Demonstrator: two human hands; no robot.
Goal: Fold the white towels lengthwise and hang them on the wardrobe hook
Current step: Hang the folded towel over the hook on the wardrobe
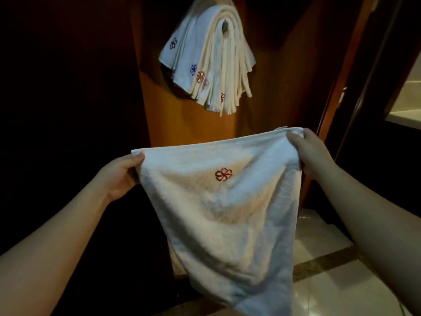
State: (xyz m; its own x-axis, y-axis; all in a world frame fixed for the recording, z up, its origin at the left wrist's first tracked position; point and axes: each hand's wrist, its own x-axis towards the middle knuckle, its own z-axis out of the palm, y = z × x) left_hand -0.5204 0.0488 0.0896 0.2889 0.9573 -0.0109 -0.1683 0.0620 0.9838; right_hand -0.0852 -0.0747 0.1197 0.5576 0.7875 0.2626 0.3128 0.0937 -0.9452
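Dark wooden wardrobe panel (182, 124) ahead, pale glossy tiled floor (341, 281) at lower right of it. Metal hook (225, 28) high on the panel, nearly buried under a stack of folded white towels (211, 65) draped over it, ends fanning down; blue and red logos visible on several. Below the hook and nearer the camera: one white towel (227, 213) held up, top edge stretched roughly level, rest hanging loose to a narrow bottom. Red embroidered logo (223, 174) near top centre of the cloth. Left hand (120, 176) pinching the top left corner, thumb over the edge. Right hand (307, 151) gripping the top right corner, fingers curled round bunched fabric. Not yet folded.
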